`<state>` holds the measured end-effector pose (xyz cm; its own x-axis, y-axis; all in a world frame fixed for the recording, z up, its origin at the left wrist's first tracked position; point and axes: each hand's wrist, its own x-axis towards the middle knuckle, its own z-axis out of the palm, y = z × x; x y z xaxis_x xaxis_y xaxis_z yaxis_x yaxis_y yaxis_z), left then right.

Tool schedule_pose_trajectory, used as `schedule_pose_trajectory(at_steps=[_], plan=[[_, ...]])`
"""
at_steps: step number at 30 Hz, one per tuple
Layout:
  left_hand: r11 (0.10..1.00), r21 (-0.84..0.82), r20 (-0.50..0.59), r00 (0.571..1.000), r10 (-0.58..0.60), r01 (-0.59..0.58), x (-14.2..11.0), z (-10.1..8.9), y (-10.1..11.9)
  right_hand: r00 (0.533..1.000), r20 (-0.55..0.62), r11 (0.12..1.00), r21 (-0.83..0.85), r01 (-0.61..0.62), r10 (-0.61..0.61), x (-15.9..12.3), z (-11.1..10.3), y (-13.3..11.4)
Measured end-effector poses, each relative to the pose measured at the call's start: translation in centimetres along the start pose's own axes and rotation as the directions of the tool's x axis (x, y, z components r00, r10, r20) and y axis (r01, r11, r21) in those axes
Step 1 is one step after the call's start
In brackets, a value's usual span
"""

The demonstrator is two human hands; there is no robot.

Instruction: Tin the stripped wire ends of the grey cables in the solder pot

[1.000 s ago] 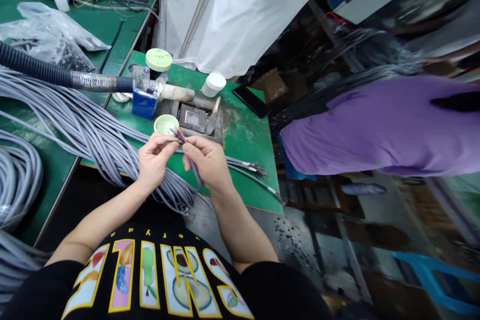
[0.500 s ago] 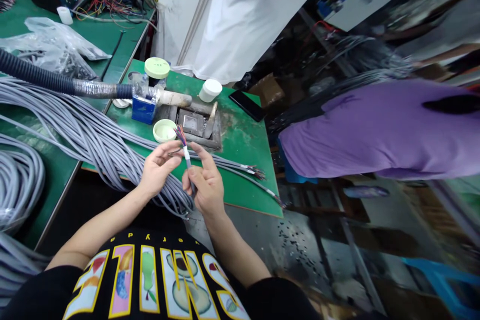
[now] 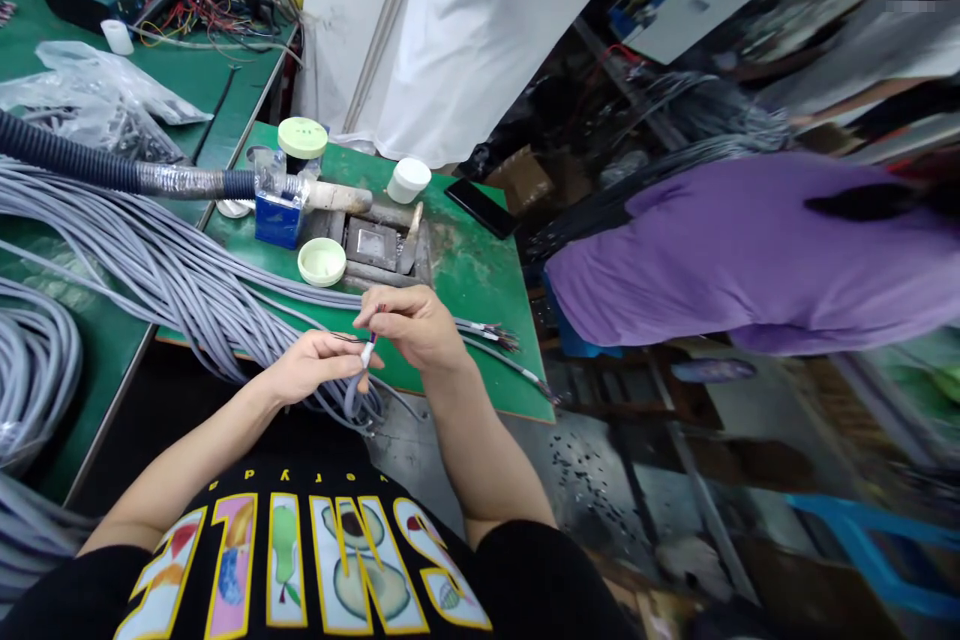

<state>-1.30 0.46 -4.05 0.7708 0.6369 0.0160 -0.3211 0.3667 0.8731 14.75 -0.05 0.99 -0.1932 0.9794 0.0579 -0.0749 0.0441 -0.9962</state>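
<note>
A grey cable point(image 3: 355, 394) with a white sleeve near its end is held between my hands, over the bench's near edge. My left hand point(image 3: 319, 366) pinches it at the white sleeve. My right hand point(image 3: 414, 325) closes on the coloured wires point(image 3: 374, 327) that come out of the cable's end; its fingertips partly cover them. Just beyond my hands stand an open pale-green tub point(image 3: 322, 262) and a solder pot point(image 3: 373, 245) with a shiny square of metal. Other finished-looking cable ends point(image 3: 491, 332) with bare wire bundles lie on the green bench to the right.
Many grey cables point(image 3: 172, 265) spread over the bench at left. A black hose point(image 3: 90, 160) runs to a blue box point(image 3: 277, 221). A phone point(image 3: 480, 209) and a white jar point(image 3: 409, 180) lie farther back. One person in white stands opposite, another in purple point(image 3: 750, 250) at right.
My right hand has moved from the cable's grey jacket up to its wire end. My left hand has taken hold at the white sleeve. The cable end has come lower, towards me.
</note>
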Motion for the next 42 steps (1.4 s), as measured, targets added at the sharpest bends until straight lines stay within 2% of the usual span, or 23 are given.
schedule_pose_trajectory(at_steps=[4, 6, 8, 10, 12, 14, 17, 21, 24, 28, 30, 33, 38, 40, 42], plan=[[0.996, -0.066, 0.024, 0.998, -0.063, 0.065, -0.4, -0.4, -0.2, 0.986, -0.154, 0.981, 0.169, 0.095, -0.069, 1.1, 0.3, 0.7], [0.992, -0.101, 0.034, 0.997, -0.071, 0.074, -0.6, -0.4, -0.5, 0.948, -0.302, 0.953, 0.244, 0.179, -0.100, 1.6, -0.5, 0.7], [0.991, -0.117, 0.007, 0.998, -0.066, 0.066, -0.7, -0.4, -0.8, 0.885, -0.446, 0.940, 0.227, 0.253, -0.131, 1.7, -1.6, 0.4], [0.993, -0.113, -0.078, 0.996, -0.043, 0.034, -0.6, -0.4, -1.0, 0.866, -0.476, 0.971, 0.095, 0.221, -0.150, 1.3, -2.1, -0.1], [0.995, -0.101, -0.160, 0.987, -0.013, -0.004, -0.3, -0.4, -0.8, 0.896, -0.409, 0.983, -0.130, 0.133, -0.175, 0.5, -1.8, -0.5], [0.996, -0.086, -0.180, 0.984, 0.008, -0.024, -0.1, -0.4, -0.6, 0.916, -0.326, 0.923, -0.372, 0.102, -0.233, -0.4, -0.8, -0.8], [0.998, -0.049, -0.155, 0.987, 0.031, -0.039, 0.0, -0.1, -0.2, 0.901, -0.234, 0.755, -0.641, 0.140, -0.365, -1.1, 1.0, -1.1], [0.998, 0.012, -0.137, 0.989, 0.058, -0.057, -0.1, 0.3, 0.0, 0.854, -0.098, 0.515, -0.830, 0.214, -0.512, -0.9, 2.3, -1.4], [0.997, 0.022, -0.166, 0.984, 0.071, -0.068, -0.2, 0.5, 0.1, 0.824, -0.057, 0.442, -0.863, 0.243, -0.564, -0.8, 2.5, -1.7], [0.996, -0.046, -0.231, 0.971, 0.066, -0.079, -0.2, 0.2, 0.1, 0.823, -0.105, 0.519, -0.818, 0.247, -0.558, -1.3, 2.2, -1.6], [0.993, -0.091, -0.274, 0.960, 0.048, -0.076, -0.1, 0.0, 0.1, 0.809, -0.104, 0.528, -0.804, 0.273, -0.578, -1.5, 1.6, -1.3], [0.985, -0.148, -0.345, 0.938, 0.029, -0.084, 0.2, -0.2, 0.1, 0.749, 0.003, 0.423, -0.824, 0.377, -0.662, -1.8, 0.5, -0.4], [0.963, -0.223, -0.400, 0.915, 0.050, -0.150, 0.9, -0.3, 0.6, 0.652, 0.383, 0.138, -0.787, 0.601, -0.654, -1.6, 0.0, 1.7], [0.963, -0.205, -0.405, 0.911, 0.078, -0.174, 1.0, -0.3, 0.7, 0.612, 0.428, 0.092, -0.766, 0.636, -0.665, -1.2, 0.0, 2.3], [0.979, -0.061, -0.416, 0.897, 0.150, -0.192, 1.0, -0.5, 0.7, 0.586, 0.402, 0.109, -0.754, 0.648, -0.703, -0.5, -0.3, 2.5]])
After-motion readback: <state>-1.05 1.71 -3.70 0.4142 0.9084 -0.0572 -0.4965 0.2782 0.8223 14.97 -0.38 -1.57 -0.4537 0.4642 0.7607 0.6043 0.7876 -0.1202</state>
